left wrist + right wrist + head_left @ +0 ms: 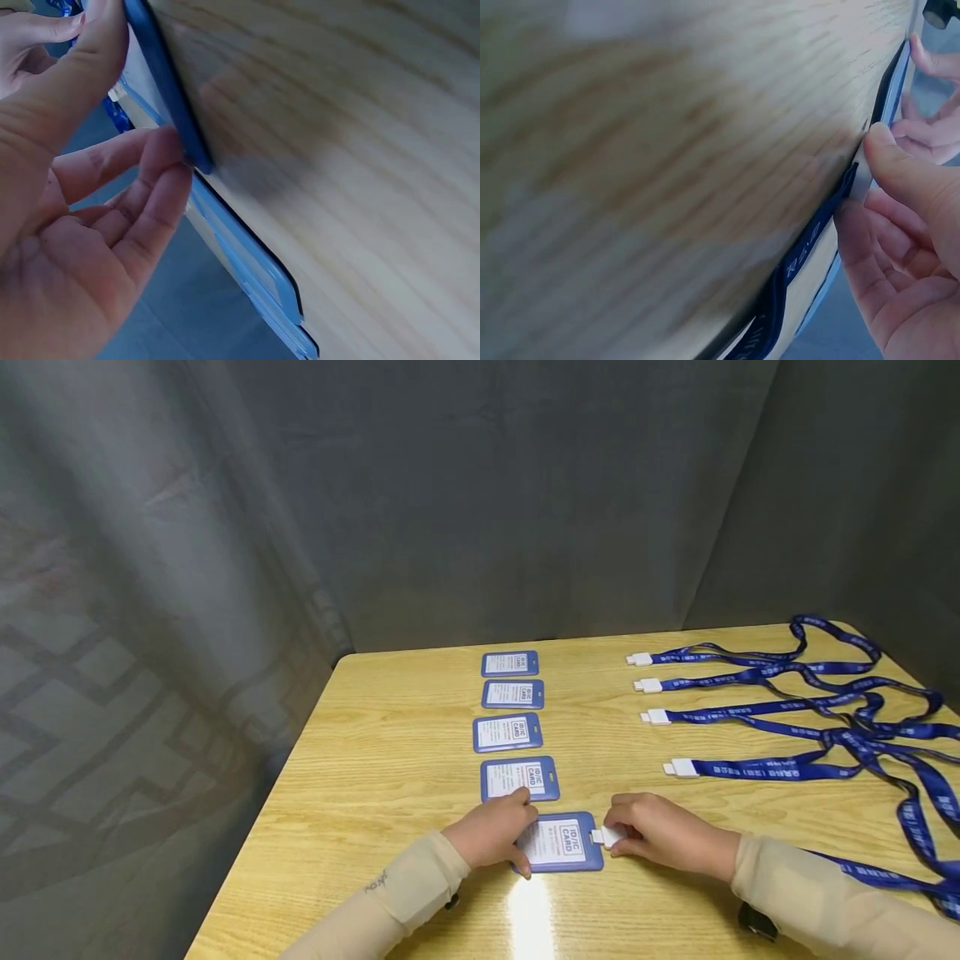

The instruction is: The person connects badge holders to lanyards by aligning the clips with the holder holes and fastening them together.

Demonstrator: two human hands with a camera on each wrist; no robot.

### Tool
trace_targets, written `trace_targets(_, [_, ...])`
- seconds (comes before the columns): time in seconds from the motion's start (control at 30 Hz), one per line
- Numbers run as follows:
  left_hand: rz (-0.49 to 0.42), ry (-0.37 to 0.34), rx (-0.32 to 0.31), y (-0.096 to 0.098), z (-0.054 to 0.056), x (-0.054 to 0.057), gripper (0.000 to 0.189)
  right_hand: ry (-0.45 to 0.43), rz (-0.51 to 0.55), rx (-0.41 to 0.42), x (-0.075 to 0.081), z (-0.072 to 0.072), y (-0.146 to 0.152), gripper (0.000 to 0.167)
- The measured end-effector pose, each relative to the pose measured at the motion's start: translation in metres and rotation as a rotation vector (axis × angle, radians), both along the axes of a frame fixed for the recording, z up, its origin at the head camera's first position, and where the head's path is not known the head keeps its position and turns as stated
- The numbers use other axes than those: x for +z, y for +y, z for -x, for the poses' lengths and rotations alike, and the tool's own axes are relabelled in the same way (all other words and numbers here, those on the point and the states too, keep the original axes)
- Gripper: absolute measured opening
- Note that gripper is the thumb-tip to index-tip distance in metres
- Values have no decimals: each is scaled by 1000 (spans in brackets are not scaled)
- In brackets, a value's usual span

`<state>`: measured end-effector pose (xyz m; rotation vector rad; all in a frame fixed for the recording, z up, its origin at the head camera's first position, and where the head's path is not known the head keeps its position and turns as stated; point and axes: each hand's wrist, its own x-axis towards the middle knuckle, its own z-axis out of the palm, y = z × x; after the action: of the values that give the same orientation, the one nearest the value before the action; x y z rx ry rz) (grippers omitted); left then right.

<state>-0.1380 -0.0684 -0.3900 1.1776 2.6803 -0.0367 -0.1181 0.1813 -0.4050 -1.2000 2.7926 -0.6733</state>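
Observation:
The nearest blue card holder (558, 845), with a white "ID/IC CARD" insert, lies under my left hand (489, 832). That hand holds its left end, thumb at the near long edge and fingers at the far one; the left wrist view shows the holder's blue edge (169, 82) between them. At the slotted right end, my right hand (667, 832) pinches the white plastic clip (614, 836) of a blue lanyard. The clip's tip overlaps the slot; I cannot tell whether it is through. In the right wrist view the printed lanyard strap (801, 251) trails from the clip.
Several more blue card holders (507, 732) form a column going back, slots facing right. Right of them, several blue lanyards (757, 769) lie with white clips (682, 767) pointing left, their straps tangled at the table's right side. A grey curtain (510, 527) hangs behind the wooden table (360, 760).

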Motion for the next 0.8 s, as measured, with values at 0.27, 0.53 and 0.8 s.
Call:
trace_targets(0.27, [-29, -8, -25, -2, 1, -1, 54, -7, -11, 16, 1, 2, -3, 12])
trace_targets(0.53, [-87, -55, -16, -5, 4, 0, 55, -24, -60, -1, 8, 4, -8, 12])
trace_targets(0.8, [-93, -93, 24, -5, 3, 3, 63, -99, -32, -13, 5, 4, -5, 16])
